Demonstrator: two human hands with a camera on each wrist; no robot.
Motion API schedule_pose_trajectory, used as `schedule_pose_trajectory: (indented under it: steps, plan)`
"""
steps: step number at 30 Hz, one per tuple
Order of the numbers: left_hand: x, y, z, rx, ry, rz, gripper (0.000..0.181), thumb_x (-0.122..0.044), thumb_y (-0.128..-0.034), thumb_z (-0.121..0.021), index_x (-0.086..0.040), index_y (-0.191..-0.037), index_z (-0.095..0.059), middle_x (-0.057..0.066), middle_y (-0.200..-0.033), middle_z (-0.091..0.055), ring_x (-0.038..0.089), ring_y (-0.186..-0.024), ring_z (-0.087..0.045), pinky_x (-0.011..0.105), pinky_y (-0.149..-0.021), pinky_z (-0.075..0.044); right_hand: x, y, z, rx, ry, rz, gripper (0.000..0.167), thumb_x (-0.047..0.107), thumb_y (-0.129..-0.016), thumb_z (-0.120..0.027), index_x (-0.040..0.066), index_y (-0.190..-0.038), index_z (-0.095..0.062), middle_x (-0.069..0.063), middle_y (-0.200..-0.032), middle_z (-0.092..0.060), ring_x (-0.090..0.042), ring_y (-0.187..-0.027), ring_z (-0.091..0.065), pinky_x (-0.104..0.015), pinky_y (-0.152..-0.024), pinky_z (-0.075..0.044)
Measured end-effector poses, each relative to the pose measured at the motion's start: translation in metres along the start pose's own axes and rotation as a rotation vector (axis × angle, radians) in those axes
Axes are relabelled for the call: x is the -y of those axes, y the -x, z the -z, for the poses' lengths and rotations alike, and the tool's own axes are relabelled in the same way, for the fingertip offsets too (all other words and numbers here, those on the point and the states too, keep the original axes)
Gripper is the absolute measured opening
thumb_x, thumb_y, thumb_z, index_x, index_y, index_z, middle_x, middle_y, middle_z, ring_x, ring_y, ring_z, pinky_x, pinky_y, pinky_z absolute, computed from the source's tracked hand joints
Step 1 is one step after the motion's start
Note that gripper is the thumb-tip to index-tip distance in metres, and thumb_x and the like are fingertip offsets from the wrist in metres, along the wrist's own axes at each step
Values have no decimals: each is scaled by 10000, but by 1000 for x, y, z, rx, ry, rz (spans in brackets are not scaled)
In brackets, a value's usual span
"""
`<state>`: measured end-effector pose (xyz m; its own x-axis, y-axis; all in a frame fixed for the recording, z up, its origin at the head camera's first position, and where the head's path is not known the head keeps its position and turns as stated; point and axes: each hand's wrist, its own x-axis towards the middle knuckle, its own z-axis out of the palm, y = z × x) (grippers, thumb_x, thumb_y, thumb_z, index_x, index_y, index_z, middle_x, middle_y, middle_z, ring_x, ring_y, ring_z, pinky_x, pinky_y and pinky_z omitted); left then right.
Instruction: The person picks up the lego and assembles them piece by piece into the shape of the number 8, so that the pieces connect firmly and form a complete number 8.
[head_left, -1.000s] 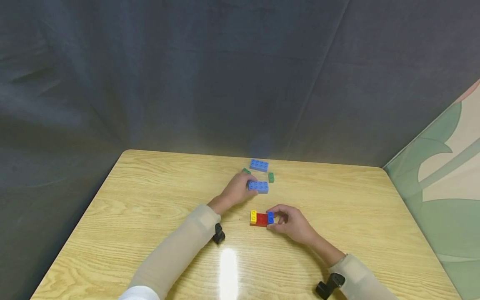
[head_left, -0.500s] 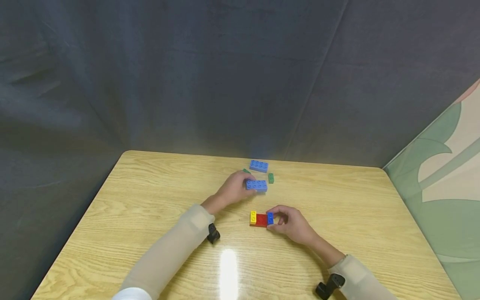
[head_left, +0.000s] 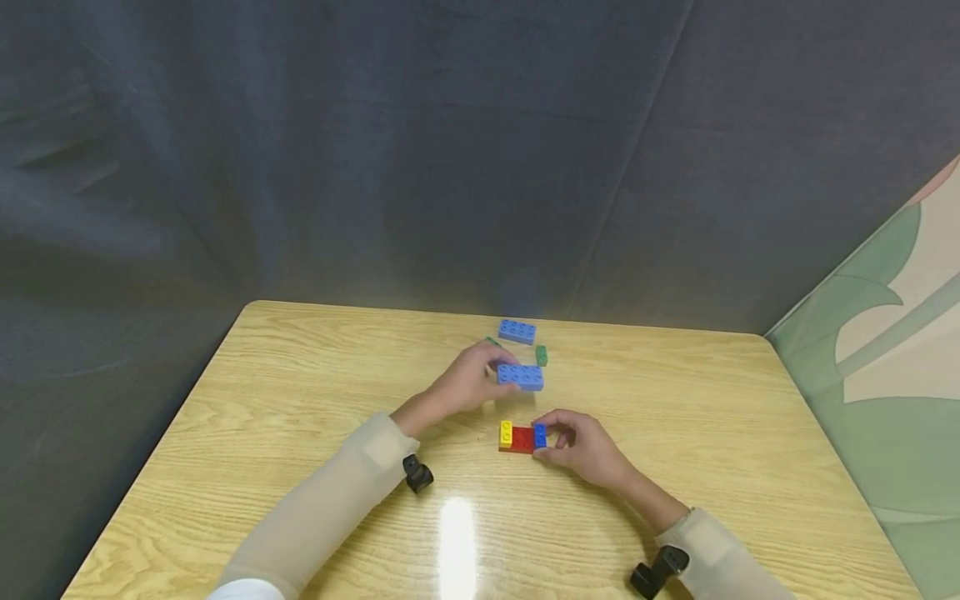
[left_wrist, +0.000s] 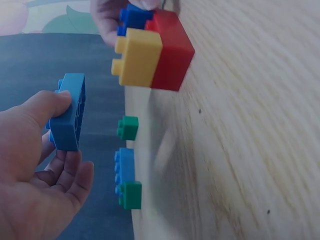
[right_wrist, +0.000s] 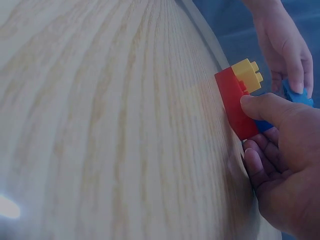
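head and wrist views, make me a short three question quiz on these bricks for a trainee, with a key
1. True or false: the yellow brick and the dark blue brick both stand on the red brick.
2. How many green bricks show in the left wrist view?
3. What does the left hand hold?
a) the yellow brick
b) a green brick
c) a light blue brick

Key:
1. True
2. Two
3. c
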<state>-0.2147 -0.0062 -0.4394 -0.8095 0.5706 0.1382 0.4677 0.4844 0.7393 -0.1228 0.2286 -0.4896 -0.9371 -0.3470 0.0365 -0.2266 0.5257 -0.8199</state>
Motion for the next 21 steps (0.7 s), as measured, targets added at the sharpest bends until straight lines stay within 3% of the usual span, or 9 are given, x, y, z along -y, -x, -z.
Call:
schedule_pose_trajectory:
  steps: [9, 16, 21]
  plan:
    - [-10, 13, 0, 56, 55, -64, 301, -191, -888, -818, -124, -1165, -722, -56, -1060, -664, 95, -965, -572, 268, -823, -520, 1, 0, -1, -1, 4, 6, 338, 108, -834, -849, 66, -1140, -711, -4, -1002, -676, -106, -714, -550, -232, -633, -495]
    - [-13, 23, -2, 94, 113, -48, 327, -251, -880, -826, -146, -1171, -721, -73, -1078, -641, 189, -989, -581, 318, -836, -526, -1, 0, 0, 0, 3, -3, 329, 123, -838, -849, 62, -1126, -703, -8, -968, -667, -106, -716, -552, -234, -623, -495]
    - [-14, 30, -6, 114, 154, -36, 299, -249, -892, -814, -154, -1160, -723, -69, -1068, -626, 243, -995, -581, 357, -846, -529, -1, 1, 0, 3, -3, -5, 406, 124, -844, -845, 49, -1211, -688, -17, -968, -669, -117, -724, -555, -231, -624, -490]
